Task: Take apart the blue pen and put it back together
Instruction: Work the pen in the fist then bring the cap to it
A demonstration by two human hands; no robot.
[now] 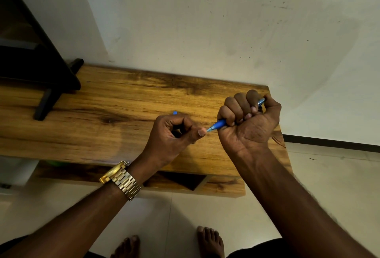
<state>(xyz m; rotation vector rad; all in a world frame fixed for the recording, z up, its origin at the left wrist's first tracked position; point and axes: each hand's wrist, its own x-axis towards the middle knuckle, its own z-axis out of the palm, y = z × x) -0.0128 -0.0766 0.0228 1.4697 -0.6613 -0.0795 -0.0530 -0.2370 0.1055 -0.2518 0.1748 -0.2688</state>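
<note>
A: Left side first. What do we record?

B: Our left hand [174,132] is curled above the wooden table [107,101], thumb and forefinger pinched together at the pen tip; whether they hold anything, we cannot tell. A small blue piece [175,112] shows behind it.

A: Right side?

B: Our right hand [248,120] is fisted around the blue pen [220,124], tip pointing left.

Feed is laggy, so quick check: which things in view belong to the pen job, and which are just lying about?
Job: blue plastic pen in right hand; small blue piece behind left hand.
Idle: gold metal wristwatch; black stand on wooden table.
</note>
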